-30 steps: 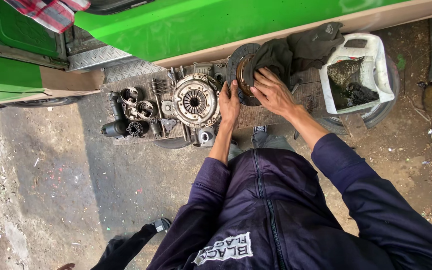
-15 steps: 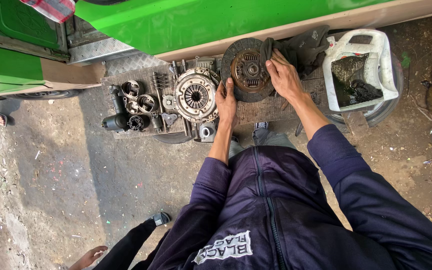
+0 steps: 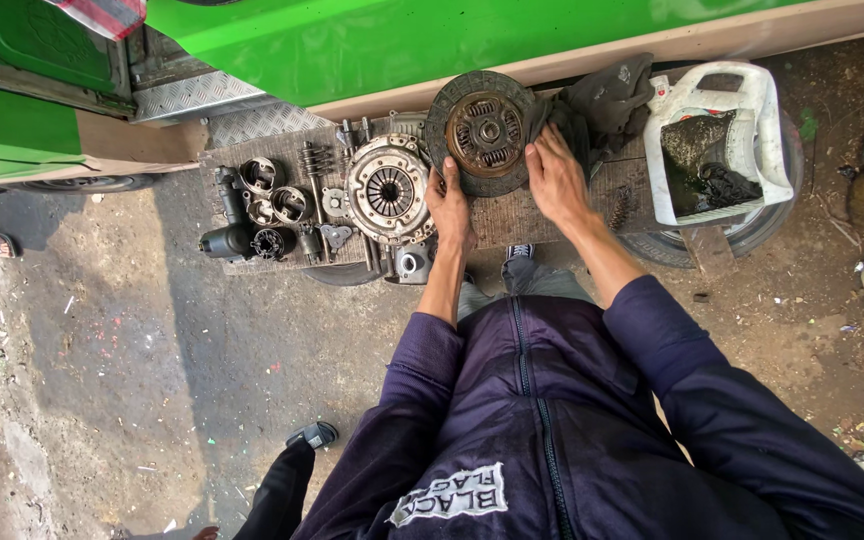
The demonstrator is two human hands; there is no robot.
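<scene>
Clutch disc (image 3: 482, 130), round, dark, rust-brown sprung hub.
Left hand (image 3: 449, 205) and right hand (image 3: 554, 175) grasp its rim, fingers curled.

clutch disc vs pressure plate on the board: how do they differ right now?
The clutch disc is dark with a rusty hub and springs; the pressure plate is pale grey metal with radial fingers. The clutch disc is held at its edges by the left hand and right hand; the pressure plate lies untouched on the board. The disc sits farther from the person, near the green vehicle. Both are round and similar in size.
</scene>
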